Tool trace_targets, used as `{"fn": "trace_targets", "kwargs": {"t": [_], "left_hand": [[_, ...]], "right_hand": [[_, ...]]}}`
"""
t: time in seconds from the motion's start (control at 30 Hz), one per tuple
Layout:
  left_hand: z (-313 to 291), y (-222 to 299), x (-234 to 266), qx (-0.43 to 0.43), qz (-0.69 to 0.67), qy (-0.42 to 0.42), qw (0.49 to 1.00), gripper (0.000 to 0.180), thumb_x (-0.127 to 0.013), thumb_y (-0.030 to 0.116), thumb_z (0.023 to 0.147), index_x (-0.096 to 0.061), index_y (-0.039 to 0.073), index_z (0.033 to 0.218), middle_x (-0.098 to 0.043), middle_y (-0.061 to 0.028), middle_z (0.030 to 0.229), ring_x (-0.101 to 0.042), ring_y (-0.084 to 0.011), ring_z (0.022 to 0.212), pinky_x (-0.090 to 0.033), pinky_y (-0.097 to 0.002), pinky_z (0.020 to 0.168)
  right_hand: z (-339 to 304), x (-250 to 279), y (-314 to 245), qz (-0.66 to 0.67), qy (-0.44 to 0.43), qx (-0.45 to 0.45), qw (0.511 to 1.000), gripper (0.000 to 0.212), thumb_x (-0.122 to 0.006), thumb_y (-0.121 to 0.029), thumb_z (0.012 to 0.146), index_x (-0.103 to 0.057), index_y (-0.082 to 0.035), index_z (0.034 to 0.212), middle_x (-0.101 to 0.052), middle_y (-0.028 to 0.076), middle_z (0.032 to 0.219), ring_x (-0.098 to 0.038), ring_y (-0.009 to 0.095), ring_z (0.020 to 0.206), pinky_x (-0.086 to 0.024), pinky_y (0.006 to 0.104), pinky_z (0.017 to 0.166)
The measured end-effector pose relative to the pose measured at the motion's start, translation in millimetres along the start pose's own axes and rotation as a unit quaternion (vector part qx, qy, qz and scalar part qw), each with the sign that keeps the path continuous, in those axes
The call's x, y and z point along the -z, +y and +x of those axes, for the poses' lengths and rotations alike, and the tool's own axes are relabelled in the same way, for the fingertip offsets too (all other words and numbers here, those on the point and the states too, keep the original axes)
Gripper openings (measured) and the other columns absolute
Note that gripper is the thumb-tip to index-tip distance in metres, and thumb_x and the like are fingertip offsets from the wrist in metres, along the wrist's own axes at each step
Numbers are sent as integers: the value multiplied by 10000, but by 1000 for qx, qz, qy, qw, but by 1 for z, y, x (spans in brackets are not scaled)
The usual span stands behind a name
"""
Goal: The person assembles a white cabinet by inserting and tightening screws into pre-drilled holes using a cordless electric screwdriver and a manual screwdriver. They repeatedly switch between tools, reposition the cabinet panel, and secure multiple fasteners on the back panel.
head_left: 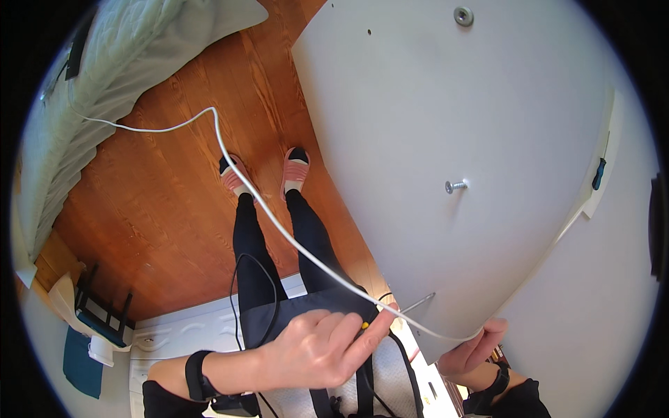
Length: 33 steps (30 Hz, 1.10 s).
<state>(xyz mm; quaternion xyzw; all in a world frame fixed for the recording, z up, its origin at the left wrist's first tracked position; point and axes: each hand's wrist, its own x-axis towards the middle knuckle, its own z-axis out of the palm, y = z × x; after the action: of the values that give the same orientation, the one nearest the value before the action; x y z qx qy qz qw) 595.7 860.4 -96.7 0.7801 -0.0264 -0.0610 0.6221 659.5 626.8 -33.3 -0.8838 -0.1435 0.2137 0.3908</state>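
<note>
My left hand [317, 348] is closed around a screwdriver [418, 302]. Its thin metal shaft points at the white panel [390, 132], and a bit of yellow handle shows between the fingers. A white cable [296, 244] crosses in front of the shaft, close to the left index fingertip. Beside the panel's near right edge, my right hand [474, 350] pinches the cable where it reaches the fingers. From the panel's face sticks out a metal screw [455, 187]. Farther up sits a round metal fastener [463, 17], with a small hole [369, 32] to its left.
A teal-handled tool [599, 174] lies on a white ledge at the right. Bedding [146, 49] fills the far left, where the cable leads. Below are wooden floor [174, 209] and my feet in pink slippers [295, 171]. A chair [97, 310] stands lower left; a thin black cord [233, 299] hangs near my legs.
</note>
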Motion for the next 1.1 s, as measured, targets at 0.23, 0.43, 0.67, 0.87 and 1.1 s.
{"fn": "trace_targets", "kwargs": {"t": [0.23, 0.43, 0.67, 0.87, 1.1], "left_hand": [[1, -9, 7, 517, -740, -101, 418, 314, -514, 194, 1018, -622, -6, 1236, -333, 82, 587, -244, -37, 463, -187, -218, 425], [-9, 16, -19, 155, -178, 67, 969, 355, -683, 90, 878, -635, -36, 1207, -360, -3, 561, -339, -115, 407, -291, -265, 401], [0, -14, -4, 475, -698, -83, 529, 282, -599, 189, 970, -658, 26, 1193, -374, 72, 554, -291, -51, 435, -244, -236, 398], [-1, 0, -1, 68, -118, 65, 989, 310, -717, 64, 819, -671, -34, 1110, -487, -85, 548, -502, -190, 419, -379, -308, 394], [-26, -18, -10, 155, -60, 162, 973, 258, -685, 74, 852, -678, 15, 1103, -614, -119, 668, -568, -244, 490, -434, -314, 435]], "right_hand": [[-3, 0, -1, -21, 24, -10, 999, 126, -346, -166, 1048, -351, -40, 1059, -551, 152, 985, -556, 140, 820, -449, 269, 742], [0, -2, -2, -13, 29, -13, 999, 141, -344, -171, 1048, -352, -31, 1061, -545, 150, 992, -547, 139, 826, -445, 275, 748], [3, 4, -4, -62, -11, 9, 998, 86, -327, -115, 1043, -333, -31, 1027, -532, 143, 971, -517, 128, 797, -430, 263, 737], [1, 3, -5, -94, 4, -32, 995, 81, -308, -85, 1037, -332, -18, 999, -509, 136, 968, -482, 123, 831, -405, 260, 772], [-3, -8, -4, -74, 73, -43, 994, 110, -336, -98, 1033, -382, 2, 1041, -486, 113, 979, -466, 138, 917, -378, 282, 860]]}}
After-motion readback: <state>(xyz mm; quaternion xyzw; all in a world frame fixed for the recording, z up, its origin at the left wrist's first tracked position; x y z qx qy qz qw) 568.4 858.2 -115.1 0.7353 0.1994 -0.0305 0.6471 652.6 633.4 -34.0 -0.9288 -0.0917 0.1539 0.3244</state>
